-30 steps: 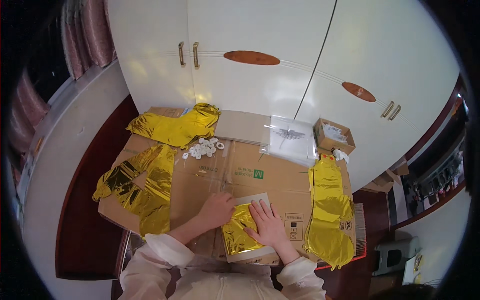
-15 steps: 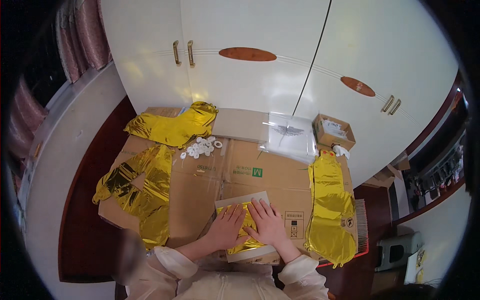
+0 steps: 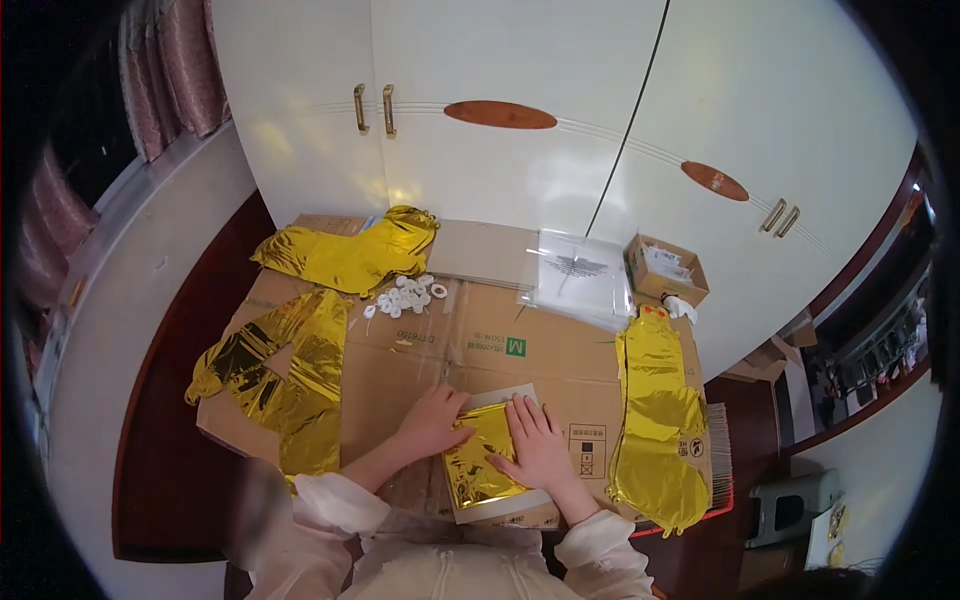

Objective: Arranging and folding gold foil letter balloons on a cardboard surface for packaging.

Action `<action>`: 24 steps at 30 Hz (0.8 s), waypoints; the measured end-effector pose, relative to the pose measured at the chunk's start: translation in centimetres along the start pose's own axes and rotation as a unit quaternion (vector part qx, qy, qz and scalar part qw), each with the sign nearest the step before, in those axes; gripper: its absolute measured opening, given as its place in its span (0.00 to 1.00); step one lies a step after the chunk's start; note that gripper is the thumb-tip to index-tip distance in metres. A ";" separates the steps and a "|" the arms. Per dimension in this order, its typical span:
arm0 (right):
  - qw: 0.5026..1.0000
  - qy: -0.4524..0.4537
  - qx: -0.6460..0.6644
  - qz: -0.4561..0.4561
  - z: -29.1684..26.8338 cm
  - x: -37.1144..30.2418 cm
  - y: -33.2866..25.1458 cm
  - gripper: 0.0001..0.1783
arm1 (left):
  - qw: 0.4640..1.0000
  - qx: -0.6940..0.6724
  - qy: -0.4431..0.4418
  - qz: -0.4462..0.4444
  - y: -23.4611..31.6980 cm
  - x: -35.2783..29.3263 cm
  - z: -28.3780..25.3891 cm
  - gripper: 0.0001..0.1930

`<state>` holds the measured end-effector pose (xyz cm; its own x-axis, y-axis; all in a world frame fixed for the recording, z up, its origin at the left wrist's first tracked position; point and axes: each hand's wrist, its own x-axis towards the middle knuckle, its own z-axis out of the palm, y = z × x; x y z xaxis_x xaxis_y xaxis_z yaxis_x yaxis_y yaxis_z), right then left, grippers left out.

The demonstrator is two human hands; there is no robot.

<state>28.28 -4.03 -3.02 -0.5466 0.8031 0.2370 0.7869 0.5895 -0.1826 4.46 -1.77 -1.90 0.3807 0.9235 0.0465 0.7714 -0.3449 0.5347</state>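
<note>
A folded gold foil balloon (image 3: 480,468) lies on a pale card (image 3: 507,509) at the near middle of the cardboard. Pressing flat on its right side, my right hand (image 3: 540,446) has its fingers stretched out toward the far edge. My left hand (image 3: 430,424) is at the far left corner of the foil, fingers extended and the thumb reaching over the edge. Neither hand grips anything. More flat gold foil balloons surround the work spot: one at the left (image 3: 305,385), one at the far left (image 3: 350,250) and one at the right (image 3: 660,420).
Flattened cardboard (image 3: 540,375) covers the work surface. Small white rings (image 3: 405,296) are piled toward the far left. Clear plastic bags (image 3: 575,270) lie beside a grey board (image 3: 480,247). A small carton (image 3: 667,270) holds white packets. White cabinet doors (image 3: 500,170) stand behind.
My left hand has slid off the middle of the foil to its far left corner, uncovering more of the gold surface. My right hand stays nearly in place on the right side.
</note>
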 end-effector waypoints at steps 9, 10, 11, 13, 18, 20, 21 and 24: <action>1.000 0.015 -0.002 0.005 0.4 -0.2 0.0 0.49 | 0.992 -0.041 -0.120 -0.011 -0.7 4.9 1.1 0.16; 1.000 0.016 -0.001 0.005 0.3 -0.2 -0.1 0.49 | 0.992 -0.041 -0.116 -0.015 -0.7 5.0 1.3 0.15; 1.000 0.017 0.000 0.004 0.2 -0.1 -0.1 0.49 | 0.993 -0.041 -0.111 -0.020 -0.8 5.1 1.5 0.14; 1.000 0.014 -0.003 0.006 0.2 -0.2 -0.1 0.48 | 0.993 -0.037 -0.111 -0.033 -0.5 5.3 1.6 0.12; 1.000 0.012 -0.017 0.003 0.2 -0.3 -0.1 0.46 | 0.988 -0.022 -0.137 -0.062 0.6 5.8 0.4 0.11; 1.000 0.010 -0.013 0.005 0.1 -0.2 -0.2 0.46 | 0.987 -0.006 -0.150 -0.061 0.0 6.2 0.6 0.12; 1.000 0.006 -0.014 0.007 0.1 -0.2 -0.2 0.46 | 0.986 0.001 -0.157 -0.059 0.0 6.4 0.6 0.13; 1.000 -0.007 -0.014 0.016 0.2 -0.2 -0.1 0.46 | 0.988 0.036 -0.139 -0.054 0.2 6.3 0.2 0.14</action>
<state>28.24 -4.21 -3.21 -0.5251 0.8225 0.2188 0.8113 0.5614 -0.1633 7.13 3.94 -1.70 0.4112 0.8776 -0.2465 0.8456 -0.2662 0.4627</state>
